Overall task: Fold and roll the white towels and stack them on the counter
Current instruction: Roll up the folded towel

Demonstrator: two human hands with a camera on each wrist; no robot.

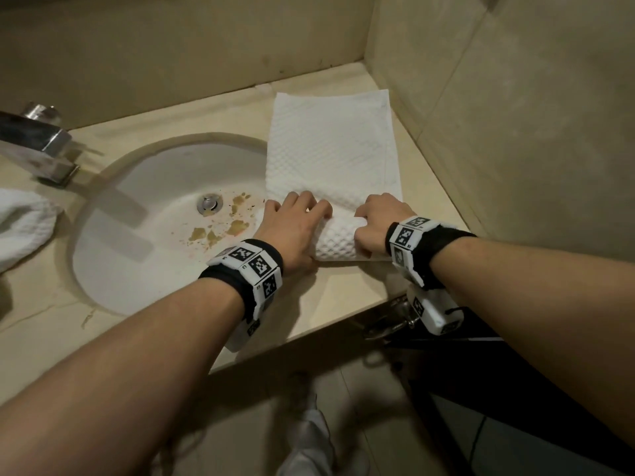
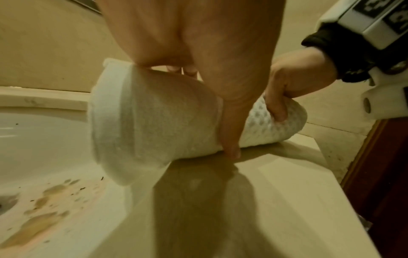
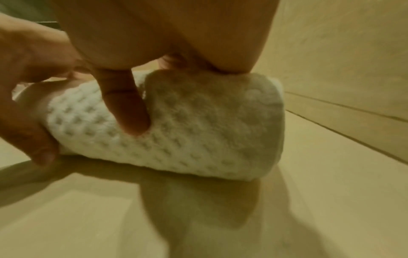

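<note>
A white waffle-weave towel [image 1: 331, 149] lies folded in a long strip on the beige counter [image 1: 347, 297], right of the sink. Its near end is rolled into a thick roll [image 1: 338, 240]. My left hand [image 1: 295, 225] grips the roll's left end, fingers curled over the top and thumb at the front. My right hand [image 1: 381, 221] grips the right end the same way. In the left wrist view the roll [image 2: 154, 122] rests on the counter with my thumb against it. The right wrist view shows my thumb pressed into the roll [image 3: 198, 132].
The white sink basin [image 1: 144, 255] with brown stains lies just left of the towel. A chrome faucet [image 1: 41, 142] stands at far left, with another white towel [image 1: 24, 225] beside it. Tiled walls [image 1: 515, 115] close in the back and right. The counter's front edge is near my wrists.
</note>
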